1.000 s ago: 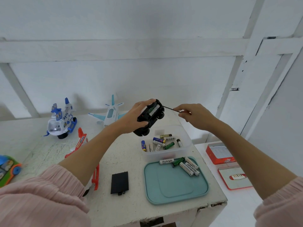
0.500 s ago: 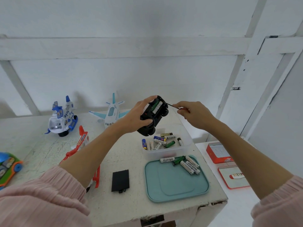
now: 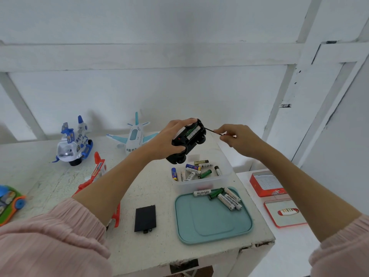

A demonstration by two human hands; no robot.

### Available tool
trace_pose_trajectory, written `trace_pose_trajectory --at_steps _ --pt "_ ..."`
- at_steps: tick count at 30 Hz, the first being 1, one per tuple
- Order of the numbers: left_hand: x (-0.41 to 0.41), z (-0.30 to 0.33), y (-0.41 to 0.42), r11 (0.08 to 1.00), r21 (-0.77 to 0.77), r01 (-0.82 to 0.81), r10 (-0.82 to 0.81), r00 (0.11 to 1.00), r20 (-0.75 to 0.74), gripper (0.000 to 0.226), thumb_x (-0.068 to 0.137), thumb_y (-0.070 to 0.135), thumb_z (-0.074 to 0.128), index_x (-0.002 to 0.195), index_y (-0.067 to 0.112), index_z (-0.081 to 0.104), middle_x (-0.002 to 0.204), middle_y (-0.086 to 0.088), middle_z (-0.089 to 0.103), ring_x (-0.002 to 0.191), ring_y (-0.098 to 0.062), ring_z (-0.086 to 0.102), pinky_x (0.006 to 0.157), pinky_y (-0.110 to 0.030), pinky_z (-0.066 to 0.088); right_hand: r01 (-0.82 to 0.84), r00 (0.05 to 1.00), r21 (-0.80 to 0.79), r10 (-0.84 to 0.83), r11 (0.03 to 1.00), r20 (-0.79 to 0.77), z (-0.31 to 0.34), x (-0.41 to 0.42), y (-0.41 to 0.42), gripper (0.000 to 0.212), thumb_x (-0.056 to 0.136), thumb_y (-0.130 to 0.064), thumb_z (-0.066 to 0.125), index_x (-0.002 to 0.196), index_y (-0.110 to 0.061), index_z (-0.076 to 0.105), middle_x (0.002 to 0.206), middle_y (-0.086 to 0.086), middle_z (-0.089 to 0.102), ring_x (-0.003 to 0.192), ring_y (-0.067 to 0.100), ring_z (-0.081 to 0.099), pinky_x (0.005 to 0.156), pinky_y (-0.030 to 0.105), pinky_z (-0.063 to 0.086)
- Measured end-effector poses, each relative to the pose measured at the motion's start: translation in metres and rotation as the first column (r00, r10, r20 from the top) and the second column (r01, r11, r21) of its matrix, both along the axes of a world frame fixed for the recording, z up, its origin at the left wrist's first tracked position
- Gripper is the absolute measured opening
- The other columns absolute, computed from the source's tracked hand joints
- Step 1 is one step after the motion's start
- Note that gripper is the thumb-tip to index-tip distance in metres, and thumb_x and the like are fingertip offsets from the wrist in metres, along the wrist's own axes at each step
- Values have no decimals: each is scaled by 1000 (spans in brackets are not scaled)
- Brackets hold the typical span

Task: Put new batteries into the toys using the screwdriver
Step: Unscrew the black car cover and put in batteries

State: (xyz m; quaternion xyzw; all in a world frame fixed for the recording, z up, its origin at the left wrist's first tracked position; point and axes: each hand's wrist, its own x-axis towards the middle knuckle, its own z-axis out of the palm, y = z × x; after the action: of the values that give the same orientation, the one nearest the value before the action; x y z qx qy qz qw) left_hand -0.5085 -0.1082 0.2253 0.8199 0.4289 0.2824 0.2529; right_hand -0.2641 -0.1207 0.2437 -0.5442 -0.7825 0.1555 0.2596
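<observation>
At the frame's centre, our left hand (image 3: pixel 169 140) grips the toy car (image 3: pixel 188 143); right-hand fingers (image 3: pixel 224 134) pinch the screwdriver (image 3: pixel 212 131), whose tip could slip and pop batteries loose.

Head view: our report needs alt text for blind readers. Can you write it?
A left hand holds a black toy car upside down, batteries showing, while the right hand pinches a screwdriver against it, above a table with loose batteries and toy planes.
</observation>
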Motion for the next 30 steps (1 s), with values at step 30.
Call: trace_pose_trajectory --at_steps 30 --pt "11 9 -3 995 -21 -96 98 976 197 77 75 22 63 136 52 27 137 1 38 122 -26 46 99 -53 44 -78 994 78 84 994 -76 -3 -26 -18 26 94 -19 51 116 -26 62 73 2 60 68 18 53 72 34 44"
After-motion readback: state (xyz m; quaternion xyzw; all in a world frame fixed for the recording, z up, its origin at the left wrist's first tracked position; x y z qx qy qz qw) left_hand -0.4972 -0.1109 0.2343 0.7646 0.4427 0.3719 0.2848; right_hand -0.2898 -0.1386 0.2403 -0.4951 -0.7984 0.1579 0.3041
